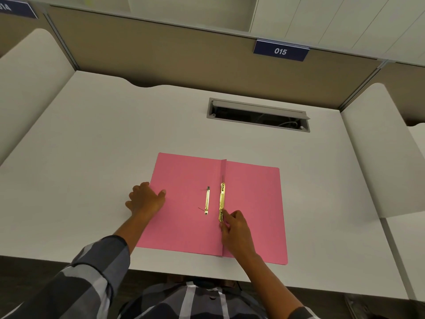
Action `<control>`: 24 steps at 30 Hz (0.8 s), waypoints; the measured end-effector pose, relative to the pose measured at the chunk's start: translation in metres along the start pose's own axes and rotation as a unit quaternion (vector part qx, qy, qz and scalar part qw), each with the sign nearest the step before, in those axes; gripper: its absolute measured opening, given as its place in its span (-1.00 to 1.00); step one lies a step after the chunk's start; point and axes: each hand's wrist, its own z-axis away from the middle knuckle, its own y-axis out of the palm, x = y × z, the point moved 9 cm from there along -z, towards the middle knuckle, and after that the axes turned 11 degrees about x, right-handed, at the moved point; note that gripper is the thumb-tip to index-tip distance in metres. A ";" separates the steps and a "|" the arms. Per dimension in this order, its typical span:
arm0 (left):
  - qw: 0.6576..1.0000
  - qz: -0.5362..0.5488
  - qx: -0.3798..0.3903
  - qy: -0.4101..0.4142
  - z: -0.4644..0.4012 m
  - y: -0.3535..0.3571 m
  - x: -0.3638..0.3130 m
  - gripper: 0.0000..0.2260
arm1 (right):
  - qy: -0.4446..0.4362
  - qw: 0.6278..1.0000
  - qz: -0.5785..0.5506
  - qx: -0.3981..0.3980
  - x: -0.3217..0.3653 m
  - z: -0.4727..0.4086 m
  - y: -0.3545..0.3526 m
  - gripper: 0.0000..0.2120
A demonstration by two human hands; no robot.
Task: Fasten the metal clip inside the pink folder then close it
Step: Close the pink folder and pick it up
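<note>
White desk (92,134), tan partition (161,54), open pink folder (253,203)

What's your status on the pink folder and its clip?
Left hand flat on folder's left edge. Right hand pinching near end of brass clip bar at the spine. Pink folder open; loose clip strip on left flap. Nothing blocking.

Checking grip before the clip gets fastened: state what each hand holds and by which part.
The right hand pinches the near end of the gold clip bar at the pink folder spine. The left hand holds nothing; it rests flat on the folder's left edge.
</note>
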 end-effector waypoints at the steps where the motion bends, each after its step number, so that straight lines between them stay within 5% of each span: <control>1: 1.000 0.007 0.004 -0.005 0.000 0.000 0.000 -0.35 | 0.001 1.000 0.001 0.001 0.000 0.000 0.000 -0.62; 14: 0.989 0.129 0.057 -0.034 -0.013 -0.013 0.005 -0.37 | -0.002 1.000 0.000 0.006 0.000 0.000 0.002 -0.59; 18: 0.971 0.232 0.037 0.034 -0.005 -0.029 -0.008 -0.72 | -0.005 1.000 0.003 0.003 0.000 0.000 0.001 -0.61; 24: 0.937 0.307 0.081 0.144 0.042 -0.053 -0.043 -0.80 | -0.014 1.000 -0.001 -0.003 0.000 -0.001 -0.001 -0.63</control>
